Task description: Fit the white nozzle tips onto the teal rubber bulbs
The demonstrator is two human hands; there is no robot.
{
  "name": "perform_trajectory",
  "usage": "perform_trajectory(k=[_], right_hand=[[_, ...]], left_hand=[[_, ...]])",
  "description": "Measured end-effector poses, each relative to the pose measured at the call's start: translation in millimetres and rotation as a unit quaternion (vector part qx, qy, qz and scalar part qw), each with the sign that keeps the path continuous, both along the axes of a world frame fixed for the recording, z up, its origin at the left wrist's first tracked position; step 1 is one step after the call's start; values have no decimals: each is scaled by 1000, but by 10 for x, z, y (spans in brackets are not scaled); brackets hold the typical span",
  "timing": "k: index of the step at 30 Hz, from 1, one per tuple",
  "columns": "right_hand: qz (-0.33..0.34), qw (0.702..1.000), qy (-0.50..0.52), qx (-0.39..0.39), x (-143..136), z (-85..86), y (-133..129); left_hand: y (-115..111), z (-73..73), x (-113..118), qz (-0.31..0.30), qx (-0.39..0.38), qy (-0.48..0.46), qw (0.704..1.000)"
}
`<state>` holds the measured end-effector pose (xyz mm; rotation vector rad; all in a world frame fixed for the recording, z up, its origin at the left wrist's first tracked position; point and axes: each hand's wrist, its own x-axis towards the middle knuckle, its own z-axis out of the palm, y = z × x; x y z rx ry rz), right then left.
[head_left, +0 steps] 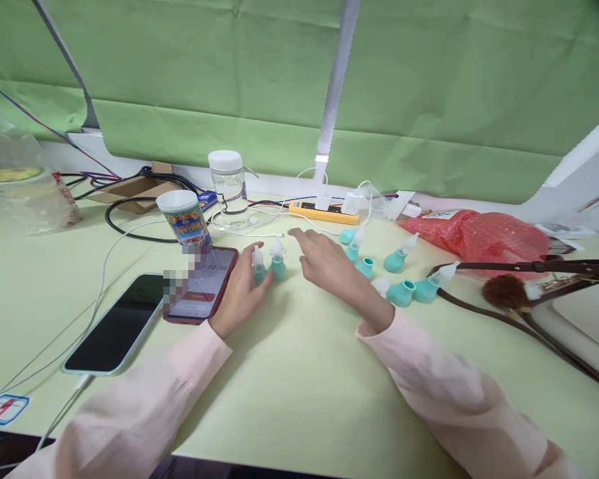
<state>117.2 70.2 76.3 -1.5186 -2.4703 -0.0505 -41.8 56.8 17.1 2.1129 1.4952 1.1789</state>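
My left hand [243, 289] rests on the table beside two upright teal bulbs with clear nozzles; its thumb and fingers are round the nearer bulb [258, 269]. The other bulb [278, 259] stands just right of it. My right hand [324, 263] is held over the table with its fingers apart and nothing in them. Several more teal pieces lie to its right: an open bulb [365, 267], a bulb with a nozzle [395, 260], another open bulb [400, 293] and a tilted bulb with a nozzle [426, 289]. A clear nozzle is partly hidden by my right wrist.
Left of my left hand lie a lit phone [199, 286] and a dark phone [117, 326]. Behind stand a paper cup [184, 219], a clear jar [229, 189] and a yellow power strip [324, 213]. A red bag [489, 239] and brown strap [479, 313] lie right.
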Motion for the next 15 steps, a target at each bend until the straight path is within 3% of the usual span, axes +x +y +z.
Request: perform_trajectory(k=[5, 7, 8, 11, 12, 15], right_hand=[[-10, 1000, -23, -13, 253, 209, -84], [7, 1000, 8, -2, 377, 352, -165], [18, 999, 30, 8, 443, 432, -204], [38, 997, 61, 40, 625, 624, -259], [54, 997, 54, 23, 669, 652, -247], [108, 992, -7, -70, 725, 594, -124]], left_hand=[[-86, 18, 5, 66, 194, 35, 978], [-124, 9, -2, 29, 284, 104, 953], [-140, -4, 0, -24, 307, 153, 939], [-178, -86, 53, -218, 262, 281, 897], [-188, -122, 85, -253, 231, 295, 892], [-206, -227, 186, -253, 143, 308, 906]])
